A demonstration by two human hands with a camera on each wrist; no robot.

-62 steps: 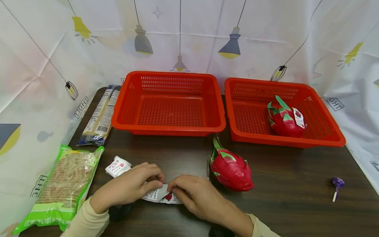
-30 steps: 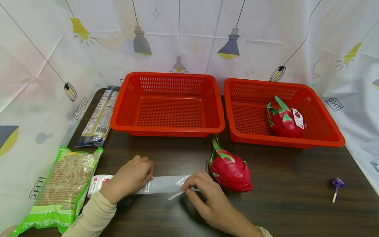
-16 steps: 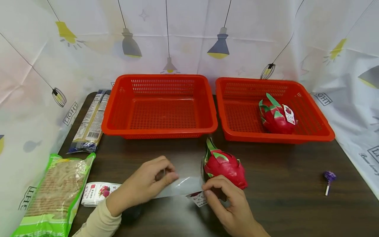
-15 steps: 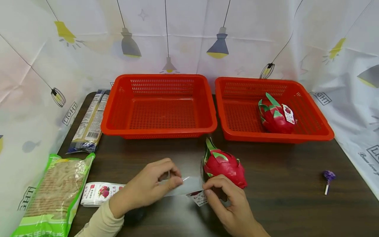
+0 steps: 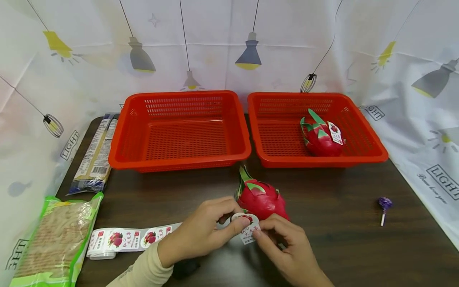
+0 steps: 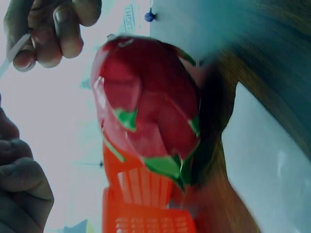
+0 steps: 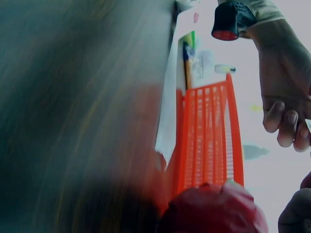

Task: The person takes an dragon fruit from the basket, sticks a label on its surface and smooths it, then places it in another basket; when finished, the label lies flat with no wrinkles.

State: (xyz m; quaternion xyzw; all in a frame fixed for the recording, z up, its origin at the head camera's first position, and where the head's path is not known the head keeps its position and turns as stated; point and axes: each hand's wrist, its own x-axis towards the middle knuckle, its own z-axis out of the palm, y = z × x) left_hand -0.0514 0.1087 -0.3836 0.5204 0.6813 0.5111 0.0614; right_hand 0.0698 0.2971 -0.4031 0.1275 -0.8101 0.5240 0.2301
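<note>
A dragon fruit sticker [image 5: 249, 231], white with a rounded top and squared lower end, is held up between both hands. My right hand [image 5: 287, 249] pinches its right edge between thumb and index finger. My left hand [image 5: 206, 231] has its thumb over the sticker's upper left face, the index finger close behind. Just beyond them a red dragon fruit [image 5: 261, 199] with green leaf tips lies on the table; it fills the middle of the left wrist view. A strip of similar stickers [image 5: 123, 239] runs from the left, its right end hidden behind my left arm.
Two red plastic baskets stand at the back: the left basket [image 5: 179, 163] is bare inside, the right basket [image 5: 322, 161] holds a labelled dragon fruit [image 5: 322, 139]. Two packets, a green-edged bag [image 5: 53, 239] and a blue-ended packet [image 5: 93, 159], lie left. A purple lollipop [image 5: 385, 204] lies right.
My right hand has lifted the sticker off its backing. My left hand has left the strip and moved right to the sticker. The head view has turned a little to the right.
</note>
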